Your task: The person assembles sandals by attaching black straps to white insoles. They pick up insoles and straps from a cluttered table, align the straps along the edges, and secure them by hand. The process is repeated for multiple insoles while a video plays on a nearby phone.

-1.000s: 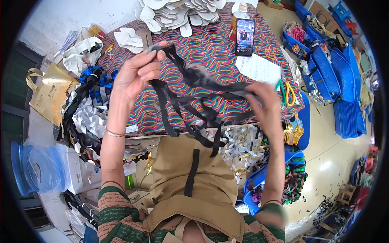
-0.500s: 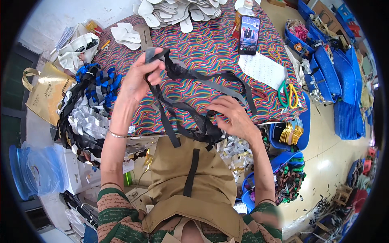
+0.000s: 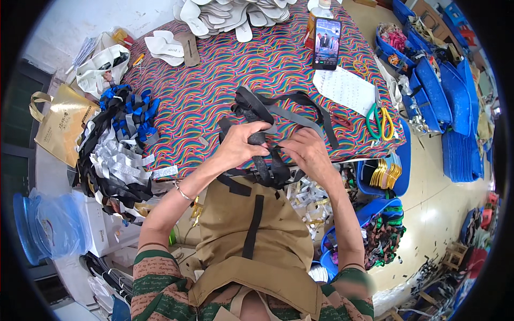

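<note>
The left hand (image 3: 241, 144) has come down rightward to the front edge of the patterned table (image 3: 182, 120), pinching the black strips (image 3: 256, 105) just beside the right hand (image 3: 309, 153), whose narrowed fingers also hold them, both hands angled inward, some lengths overhanging that edge, others trailing rightward beyond it

Black, perhaps partly grey strips (image 3: 255, 103); multicoloured wavy-striped tablecloth (image 3: 187, 101)

wavy-patterned table (image 3: 187, 91): pale insoles (image 3: 230, 15), phone (image 3: 326, 44), bottle (image 3: 322, 9), paper sheet (image 3: 345, 91), scissors (image 3: 380, 122), dark straps (image 3: 254, 103)
</note>
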Action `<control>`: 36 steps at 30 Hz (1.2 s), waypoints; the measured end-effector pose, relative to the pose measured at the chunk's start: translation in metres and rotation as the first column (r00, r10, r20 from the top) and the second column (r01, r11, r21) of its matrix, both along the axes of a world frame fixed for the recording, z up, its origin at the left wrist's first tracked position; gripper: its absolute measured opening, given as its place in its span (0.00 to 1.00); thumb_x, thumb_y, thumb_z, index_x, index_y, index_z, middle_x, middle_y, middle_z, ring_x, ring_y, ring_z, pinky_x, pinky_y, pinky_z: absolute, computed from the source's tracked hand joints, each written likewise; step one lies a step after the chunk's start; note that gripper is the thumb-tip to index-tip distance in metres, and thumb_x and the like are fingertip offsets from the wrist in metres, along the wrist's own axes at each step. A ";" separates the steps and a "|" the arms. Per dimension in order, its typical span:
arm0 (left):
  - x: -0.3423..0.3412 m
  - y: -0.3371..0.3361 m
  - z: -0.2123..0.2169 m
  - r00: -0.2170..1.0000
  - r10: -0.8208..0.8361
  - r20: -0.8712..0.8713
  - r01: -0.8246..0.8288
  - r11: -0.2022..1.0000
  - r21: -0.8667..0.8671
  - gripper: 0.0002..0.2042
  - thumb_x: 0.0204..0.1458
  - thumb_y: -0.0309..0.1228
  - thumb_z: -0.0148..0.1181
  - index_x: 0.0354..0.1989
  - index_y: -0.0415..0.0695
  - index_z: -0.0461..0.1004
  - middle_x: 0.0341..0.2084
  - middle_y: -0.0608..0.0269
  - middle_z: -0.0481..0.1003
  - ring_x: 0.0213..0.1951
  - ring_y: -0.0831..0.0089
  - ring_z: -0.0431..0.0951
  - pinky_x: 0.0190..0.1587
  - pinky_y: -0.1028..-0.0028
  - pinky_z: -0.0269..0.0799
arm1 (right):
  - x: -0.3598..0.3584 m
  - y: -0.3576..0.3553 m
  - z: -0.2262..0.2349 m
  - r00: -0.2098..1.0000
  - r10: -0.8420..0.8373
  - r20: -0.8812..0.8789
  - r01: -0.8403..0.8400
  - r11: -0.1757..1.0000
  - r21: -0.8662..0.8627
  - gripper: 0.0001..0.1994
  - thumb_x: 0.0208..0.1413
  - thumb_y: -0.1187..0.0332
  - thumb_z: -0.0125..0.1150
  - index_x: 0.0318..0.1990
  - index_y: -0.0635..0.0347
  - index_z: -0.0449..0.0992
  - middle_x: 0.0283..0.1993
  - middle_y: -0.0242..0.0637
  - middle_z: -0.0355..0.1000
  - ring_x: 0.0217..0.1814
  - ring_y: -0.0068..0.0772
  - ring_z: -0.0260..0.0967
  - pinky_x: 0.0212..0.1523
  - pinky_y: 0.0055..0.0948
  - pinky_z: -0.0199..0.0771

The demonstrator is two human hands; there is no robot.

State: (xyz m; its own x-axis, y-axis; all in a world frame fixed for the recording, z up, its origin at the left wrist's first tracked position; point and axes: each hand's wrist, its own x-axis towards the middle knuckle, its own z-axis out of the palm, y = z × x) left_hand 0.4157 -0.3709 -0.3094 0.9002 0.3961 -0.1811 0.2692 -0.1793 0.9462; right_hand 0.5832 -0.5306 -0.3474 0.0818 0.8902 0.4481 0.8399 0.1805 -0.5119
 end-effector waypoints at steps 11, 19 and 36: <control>-0.037 0.001 0.066 0.993 0.058 0.099 -0.066 0.995 0.072 0.21 0.37 0.18 0.72 0.43 0.40 0.75 0.26 0.72 0.73 0.29 0.87 0.72 0.32 0.84 0.68 | 0.057 -0.063 0.051 0.971 -0.236 -0.041 0.238 0.968 0.083 0.10 0.44 0.78 0.64 0.37 0.60 0.80 0.34 0.37 0.74 0.41 0.37 0.71 0.42 0.34 0.70; -0.087 0.052 0.093 0.928 0.335 0.163 -0.311 0.937 -0.157 0.25 0.35 0.16 0.69 0.47 0.42 0.75 0.29 0.69 0.76 0.22 0.88 0.69 0.21 0.85 0.61 | 0.093 -0.132 0.061 0.563 -0.407 -0.719 0.460 0.877 -0.137 0.10 0.55 0.78 0.57 0.43 0.64 0.79 0.44 0.37 0.75 0.49 0.32 0.71 0.49 0.25 0.69; -0.149 0.087 0.122 0.950 0.272 0.151 -0.183 0.881 -0.436 0.27 0.55 0.23 0.57 0.63 0.32 0.59 0.22 0.57 0.74 0.07 0.89 0.54 0.08 0.85 0.47 | 0.121 -0.226 -0.013 0.027 0.320 -0.947 0.665 0.701 0.256 0.12 0.64 0.69 0.54 0.53 0.60 0.71 0.50 0.40 0.74 0.56 0.37 0.70 0.60 0.40 0.70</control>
State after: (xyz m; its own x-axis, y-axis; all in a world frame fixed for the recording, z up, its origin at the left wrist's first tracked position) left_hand 0.2664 -0.2838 -0.1874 0.8285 0.5241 -0.1973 0.0502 0.2813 0.9583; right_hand 0.7043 -0.7564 -0.3604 0.9287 0.3653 0.0635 -0.2395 0.7217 -0.6495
